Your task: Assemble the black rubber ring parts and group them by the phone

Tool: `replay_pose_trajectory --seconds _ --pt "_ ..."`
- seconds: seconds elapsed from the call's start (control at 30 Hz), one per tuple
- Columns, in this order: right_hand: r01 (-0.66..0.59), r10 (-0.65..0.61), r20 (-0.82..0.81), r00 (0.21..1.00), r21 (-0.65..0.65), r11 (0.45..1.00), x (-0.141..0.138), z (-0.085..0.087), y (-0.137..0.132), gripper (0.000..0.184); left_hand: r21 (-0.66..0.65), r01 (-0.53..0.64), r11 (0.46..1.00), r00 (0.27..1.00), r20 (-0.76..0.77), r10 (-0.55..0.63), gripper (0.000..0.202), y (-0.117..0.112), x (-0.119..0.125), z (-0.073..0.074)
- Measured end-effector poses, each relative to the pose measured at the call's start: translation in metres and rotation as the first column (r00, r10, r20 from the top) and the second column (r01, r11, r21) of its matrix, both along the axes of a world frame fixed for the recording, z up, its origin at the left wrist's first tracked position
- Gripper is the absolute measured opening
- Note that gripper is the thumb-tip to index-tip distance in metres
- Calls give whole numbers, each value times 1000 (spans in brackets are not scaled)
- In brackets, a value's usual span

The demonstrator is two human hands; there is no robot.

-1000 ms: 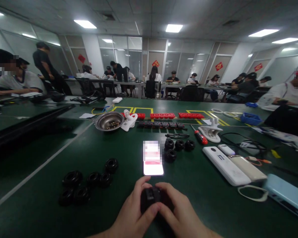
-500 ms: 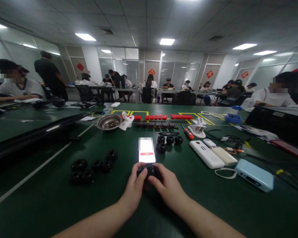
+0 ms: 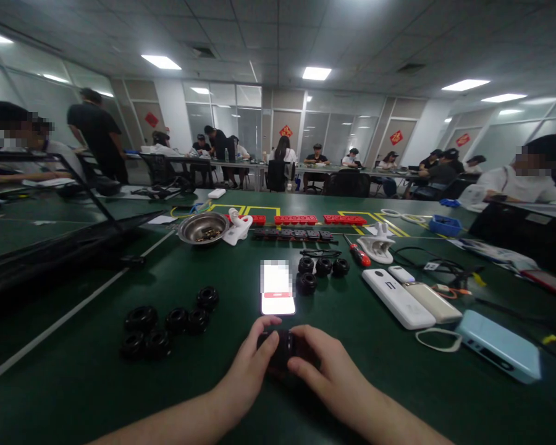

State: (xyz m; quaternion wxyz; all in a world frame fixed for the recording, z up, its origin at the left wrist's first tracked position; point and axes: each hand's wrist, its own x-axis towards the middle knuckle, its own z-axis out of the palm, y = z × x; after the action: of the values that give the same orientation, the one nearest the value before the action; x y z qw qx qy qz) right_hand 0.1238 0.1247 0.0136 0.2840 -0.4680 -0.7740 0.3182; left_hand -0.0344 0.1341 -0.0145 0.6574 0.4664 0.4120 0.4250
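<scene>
Low at the table's middle, my left hand (image 3: 251,360) is closed around a small black block-like part (image 3: 278,347), thumb across its top. From the other side my right hand (image 3: 331,366) curls its fingers and thumb against the part's right edge. My fingers cover much of it, so its exact kind cannot be made out. Just beyond lies a phone (image 3: 278,303) with a lit screen. To the left several black ring-shaped wheels (image 3: 176,319) rest on the table; a second group of black wheels (image 3: 323,266) sits right of the phone.
Farther back are a metal bowl (image 3: 202,228) with small brass-coloured pieces, a black strip of blocks (image 3: 293,235), red strips (image 3: 295,219) and a red screwdriver (image 3: 360,253). White power bank (image 3: 396,300) and blue power bank (image 3: 500,345) lie right. A black monitor-like frame (image 3: 65,253) stands left.
My view has shifted slightly, so the table items sit lower and more spread. Both hands keep to the black part, which now shows below the phone with a gap between.
</scene>
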Motion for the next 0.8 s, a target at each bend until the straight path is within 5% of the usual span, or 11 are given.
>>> replay_pose_trajectory --seconds 0.17,0.37,0.6,0.8 --pt "-80 79 11 997 139 987 -2 1 -5 41 -56 -49 997 998 -53 46 40 -1 0 9" --pt "77 -78 -5 997 -45 996 -8 -6 -6 25 38 -163 986 986 -23 164 42 -9 1 8" --pt "-59 50 36 998 282 958 -1 -6 -5 36 -67 2 998 999 37 1 48 -4 3 4" --pt "69 -82 84 993 141 988 -1 -4 -1 34 -53 -20 998 1000 17 21 38 -5 2 7"
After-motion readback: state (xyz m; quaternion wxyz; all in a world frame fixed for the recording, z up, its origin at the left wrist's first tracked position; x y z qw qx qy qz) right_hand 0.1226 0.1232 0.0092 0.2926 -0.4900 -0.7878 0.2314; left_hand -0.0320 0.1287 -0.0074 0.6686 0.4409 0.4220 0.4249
